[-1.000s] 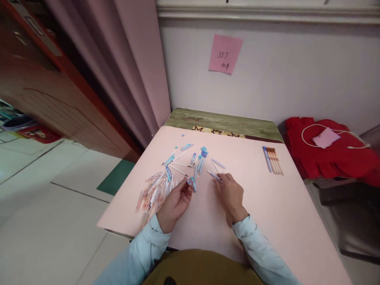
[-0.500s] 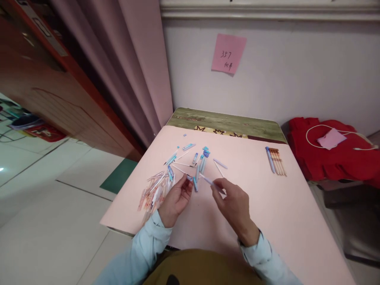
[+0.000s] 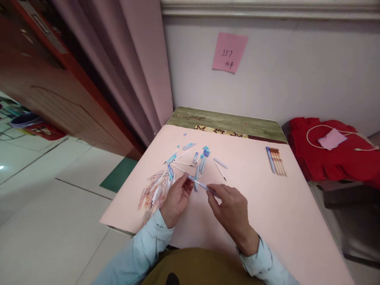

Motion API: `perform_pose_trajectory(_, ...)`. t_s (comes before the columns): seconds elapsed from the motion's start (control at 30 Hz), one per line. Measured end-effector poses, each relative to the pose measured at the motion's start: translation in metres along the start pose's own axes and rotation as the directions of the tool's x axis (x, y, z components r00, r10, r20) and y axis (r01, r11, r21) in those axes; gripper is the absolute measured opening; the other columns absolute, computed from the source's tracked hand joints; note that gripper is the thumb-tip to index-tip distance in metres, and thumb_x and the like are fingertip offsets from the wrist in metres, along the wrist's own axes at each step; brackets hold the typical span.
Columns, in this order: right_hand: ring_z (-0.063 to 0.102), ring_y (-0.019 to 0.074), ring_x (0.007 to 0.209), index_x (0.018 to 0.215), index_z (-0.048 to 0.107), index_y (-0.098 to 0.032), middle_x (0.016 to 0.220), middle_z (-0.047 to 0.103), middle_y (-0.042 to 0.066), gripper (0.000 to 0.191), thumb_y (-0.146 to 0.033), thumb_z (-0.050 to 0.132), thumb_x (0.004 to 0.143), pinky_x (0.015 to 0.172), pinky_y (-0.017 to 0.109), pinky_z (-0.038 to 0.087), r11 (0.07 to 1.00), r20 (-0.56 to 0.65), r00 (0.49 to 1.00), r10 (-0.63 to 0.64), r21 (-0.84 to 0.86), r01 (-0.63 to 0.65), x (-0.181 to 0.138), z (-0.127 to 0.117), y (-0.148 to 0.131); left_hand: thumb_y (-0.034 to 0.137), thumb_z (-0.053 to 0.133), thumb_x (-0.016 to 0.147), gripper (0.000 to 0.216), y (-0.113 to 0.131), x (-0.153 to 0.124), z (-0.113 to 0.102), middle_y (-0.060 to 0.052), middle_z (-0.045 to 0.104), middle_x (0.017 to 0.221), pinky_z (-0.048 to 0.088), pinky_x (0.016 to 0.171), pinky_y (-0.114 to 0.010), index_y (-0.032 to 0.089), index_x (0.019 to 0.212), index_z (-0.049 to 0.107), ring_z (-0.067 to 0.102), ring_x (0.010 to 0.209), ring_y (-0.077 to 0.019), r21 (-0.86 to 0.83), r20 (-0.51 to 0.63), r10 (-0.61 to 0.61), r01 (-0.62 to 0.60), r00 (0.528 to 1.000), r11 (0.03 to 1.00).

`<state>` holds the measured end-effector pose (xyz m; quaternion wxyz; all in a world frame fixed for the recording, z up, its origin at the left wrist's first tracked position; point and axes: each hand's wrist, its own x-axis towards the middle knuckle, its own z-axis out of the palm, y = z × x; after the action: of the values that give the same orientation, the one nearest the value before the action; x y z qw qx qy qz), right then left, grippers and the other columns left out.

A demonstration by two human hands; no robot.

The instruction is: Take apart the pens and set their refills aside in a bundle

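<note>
My left hand (image 3: pixel 177 198) pinches a short blue-lilac pen part (image 3: pixel 190 177) between thumb and fingers. From the other side, my right hand (image 3: pixel 230 204) grips a lilac pen barrel (image 3: pixel 211 190), with a white refill (image 3: pixel 201 183) sticking out of its end. The refill's tip meets the opening of the part in my left hand; how far it goes in I cannot tell. Just beyond my hands lie loose blue pen barrels (image 3: pixel 197 172) and a cluster of small blue pieces (image 3: pixel 206 151). Beside my left hand is a heap of clear and pinkish pen parts (image 3: pixel 154 194).
Several whole pens (image 3: pixel 276 161), one blue and the others brown-topped, lie in a row at the right of the pink-covered table (image 3: pixel 267 221). A lilac barrel (image 3: pixel 220 163) and a refill (image 3: pixel 220 171) lie past my right hand. Red cloth (image 3: pixel 303 158) is off the right edge.
My right hand has moved left with the barrel and refill, closing the gap to the pen part. My left hand has stayed nearly in place.
</note>
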<state>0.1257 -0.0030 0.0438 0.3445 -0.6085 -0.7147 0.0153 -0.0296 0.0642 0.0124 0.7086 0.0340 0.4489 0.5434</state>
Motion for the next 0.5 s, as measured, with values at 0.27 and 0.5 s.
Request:
perform_pose_trajectory(0.27,0.063,0.0153,0.069,0.093,0.071,-0.022,0.077,0.072,0.001,0.015,-0.024,0.056,0.093,0.068,0.027,0.037,1.000,-0.012,1.000,-0.018,0.010,0.018,0.0002,0.0000,-0.0013,0.027,0.079,0.073,0.020,-0.0028,-0.0036,-0.0041,-0.003,0.067,0.076,0.050,0.062,-0.019,0.012,0.076,0.066,0.062,0.070,-0.0100,0.109,0.113,0.130,-0.142,0.985,0.984)
perform_pose_trajectory(0.5,0.062,0.0153,0.068,0.092,0.071,-0.021,0.074,0.071,0.000,0.014,-0.022,0.056,0.092,0.068,0.027,0.037,0.999,-0.042,0.999,-0.027,0.020,0.028,-0.0023,0.0020,-0.0022,0.031,0.080,0.070,0.027,-0.0003,-0.0086,0.0001,-0.001,0.065,0.076,0.049,0.064,-0.022,0.014,0.082,0.063,0.060,0.069,-0.0104,0.190,0.149,0.228,-0.254,0.962,0.948)
